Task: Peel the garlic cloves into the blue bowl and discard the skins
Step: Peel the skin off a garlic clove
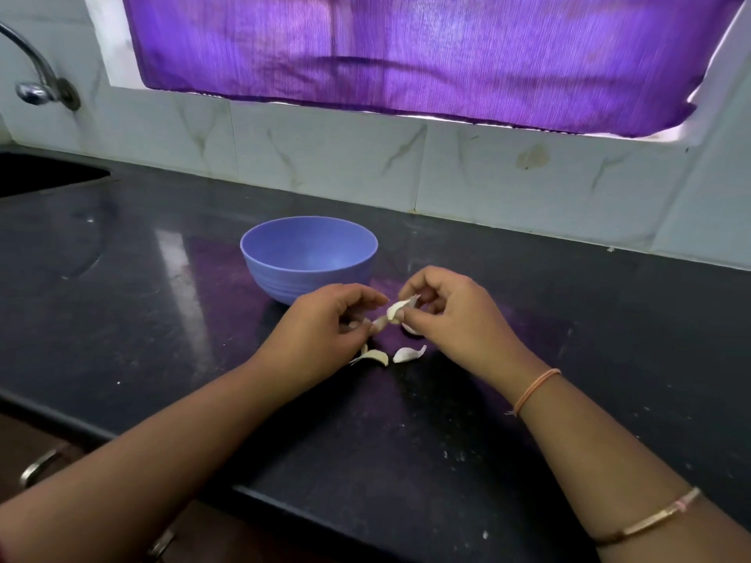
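Just at 5 o'clock from the blue bowl [309, 258], the right hand [451, 314] pinches a garlic clove [400, 308] while the left hand [333, 323] pinches its skin [380, 323], and a slippery tug could flick it onto the counter [447, 420] among the loose cloves [408, 353] at 6 o'clock, missing the bowl.

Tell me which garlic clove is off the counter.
The clove held by the left hand and right hand; the other cloves lie on the counter.

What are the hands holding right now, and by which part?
One garlic clove, between both hands. The right hand pinches its middle; the left hand pinches a pale strip at its lower tip, apparently skin.
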The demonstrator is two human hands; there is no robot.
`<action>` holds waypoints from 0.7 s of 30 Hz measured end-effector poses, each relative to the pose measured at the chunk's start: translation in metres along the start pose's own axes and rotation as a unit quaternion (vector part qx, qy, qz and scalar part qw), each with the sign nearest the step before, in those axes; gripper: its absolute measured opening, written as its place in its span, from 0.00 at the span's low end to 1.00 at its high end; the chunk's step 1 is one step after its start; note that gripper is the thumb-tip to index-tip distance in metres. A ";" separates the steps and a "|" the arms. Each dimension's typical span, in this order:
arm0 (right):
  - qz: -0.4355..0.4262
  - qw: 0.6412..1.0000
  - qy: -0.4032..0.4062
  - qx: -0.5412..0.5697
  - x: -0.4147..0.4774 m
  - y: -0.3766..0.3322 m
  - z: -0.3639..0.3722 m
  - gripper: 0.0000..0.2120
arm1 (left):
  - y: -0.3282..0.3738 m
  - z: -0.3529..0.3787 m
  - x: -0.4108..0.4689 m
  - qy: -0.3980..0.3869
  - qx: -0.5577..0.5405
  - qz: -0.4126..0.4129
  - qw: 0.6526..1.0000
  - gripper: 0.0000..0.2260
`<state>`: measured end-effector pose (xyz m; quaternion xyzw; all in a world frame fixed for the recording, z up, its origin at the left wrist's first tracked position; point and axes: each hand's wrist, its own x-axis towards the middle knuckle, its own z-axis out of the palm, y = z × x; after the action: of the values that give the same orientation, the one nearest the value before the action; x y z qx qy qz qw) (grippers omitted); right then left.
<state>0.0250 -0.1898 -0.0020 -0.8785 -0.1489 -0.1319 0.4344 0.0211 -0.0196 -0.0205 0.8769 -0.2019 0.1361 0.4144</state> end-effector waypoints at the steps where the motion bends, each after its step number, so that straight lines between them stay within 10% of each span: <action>1: 0.019 0.998 0.005 0.052 0.000 -0.001 -0.001 0.06 | 0.001 0.000 0.000 -0.003 0.009 0.005 1.000 0.12; 6: 0.066 0.978 -0.001 0.200 -0.003 -0.007 0.000 0.08 | 0.007 -0.001 -0.002 0.014 0.017 0.015 1.000 0.11; 21: 0.020 0.988 -0.023 0.152 -0.004 -0.009 0.005 0.06 | 0.009 0.000 0.000 0.072 -0.101 -0.037 0.992 0.07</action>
<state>0.0181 -0.1815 -0.0003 -0.8078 -0.1593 -0.0786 0.5620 0.0172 -0.0246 -0.0141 0.8253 -0.1514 0.1624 0.5192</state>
